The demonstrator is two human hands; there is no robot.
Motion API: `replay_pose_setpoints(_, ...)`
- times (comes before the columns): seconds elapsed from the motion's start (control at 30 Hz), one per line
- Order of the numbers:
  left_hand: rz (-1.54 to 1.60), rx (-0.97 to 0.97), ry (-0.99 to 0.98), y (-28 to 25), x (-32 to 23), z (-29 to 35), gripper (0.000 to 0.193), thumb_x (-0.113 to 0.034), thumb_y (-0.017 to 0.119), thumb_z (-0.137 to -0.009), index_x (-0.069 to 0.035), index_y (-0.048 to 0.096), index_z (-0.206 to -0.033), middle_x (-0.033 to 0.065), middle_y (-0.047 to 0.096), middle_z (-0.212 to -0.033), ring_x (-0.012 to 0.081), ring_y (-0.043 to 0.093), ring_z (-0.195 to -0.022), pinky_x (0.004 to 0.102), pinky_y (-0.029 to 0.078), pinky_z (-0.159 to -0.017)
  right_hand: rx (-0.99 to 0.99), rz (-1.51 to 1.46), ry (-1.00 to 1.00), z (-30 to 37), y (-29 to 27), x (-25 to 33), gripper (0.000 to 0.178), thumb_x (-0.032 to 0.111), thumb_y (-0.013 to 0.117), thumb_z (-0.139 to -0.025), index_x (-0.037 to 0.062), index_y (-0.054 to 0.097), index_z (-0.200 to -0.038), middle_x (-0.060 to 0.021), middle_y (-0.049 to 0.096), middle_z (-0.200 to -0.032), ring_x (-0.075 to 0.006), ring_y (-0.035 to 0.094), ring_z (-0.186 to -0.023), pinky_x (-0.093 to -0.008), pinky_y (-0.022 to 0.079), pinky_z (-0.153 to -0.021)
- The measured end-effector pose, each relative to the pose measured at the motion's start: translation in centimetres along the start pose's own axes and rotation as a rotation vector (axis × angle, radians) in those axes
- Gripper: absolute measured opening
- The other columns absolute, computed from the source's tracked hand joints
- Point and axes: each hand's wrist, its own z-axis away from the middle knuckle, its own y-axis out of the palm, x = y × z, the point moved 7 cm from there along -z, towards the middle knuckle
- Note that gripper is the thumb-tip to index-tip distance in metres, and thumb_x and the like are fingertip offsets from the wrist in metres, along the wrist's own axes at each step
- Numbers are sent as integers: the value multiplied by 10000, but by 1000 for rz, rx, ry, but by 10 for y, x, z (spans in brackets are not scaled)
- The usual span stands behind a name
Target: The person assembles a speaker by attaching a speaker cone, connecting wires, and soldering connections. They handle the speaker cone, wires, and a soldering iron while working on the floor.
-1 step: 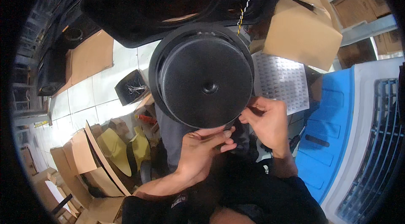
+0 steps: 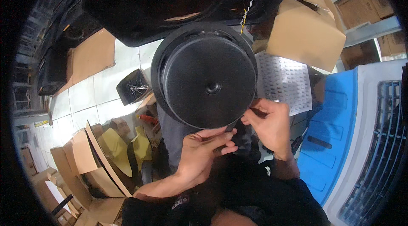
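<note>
A round black loudspeaker driver (image 2: 199, 68) rests over my lap, its broad magnet side with a small central hole facing up. My left hand (image 2: 204, 151) is closed at the driver's near edge, thumb and fingers pinched together. One of its fingers reaches partly beneath the rim. At the lower right edge, my right hand (image 2: 270, 122) is closed in a pinch, fingertips against the driver's side. Whatever lies between the fingers of either hand is too small or hidden to make out. Twisted yellow, black and white wires (image 2: 245, 13) hang just beyond the driver.
A large black speaker cabinet (image 2: 127, 9) stands at the far side. Cardboard boxes (image 2: 304, 34) and a printed label sheet (image 2: 284, 81) lie to the right, beside a blue panel (image 2: 329, 141). Opened cartons (image 2: 80, 162) and an orange-handled tool (image 2: 148, 119) are at left.
The driver and the wires sit a hair further right in the picture. Both hands keep practically the same pose.
</note>
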Motion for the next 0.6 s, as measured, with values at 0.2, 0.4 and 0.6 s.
replay_pose_setpoints(0.2,-76,-50,33,-16,-13,6,225,-8,716,-942,77,712,-1150,210,748,-1077,202,732,-805,396,659,-779,-82,-23,-60,4,9,0,95,21,752,-893,-60,749,-944,-137,754,-788,-162,734,-689,-290,561,-631)
replay_pose_setpoints(0.4,-275,-90,230,-30,-34,13,197,-4,714,-950,131,707,-1093,230,756,-1001,230,749,-786,391,666,-754,-108,38,-101,11,12,-3,66,-9,747,-885,-66,739,-919,-122,749,-786,-157,737,-707,-277,575,-656)
replay_pose_setpoints(0.6,-509,-168,300,-37,-52,17,163,-7,723,-944,130,724,-1031,201,767,-950,220,756,-798,337,650,-757,-172,83,-169,16,16,-2,100,13,802,-836,-27,746,-909,-139,734,-789,-163,704,-651,-293,523,-585)
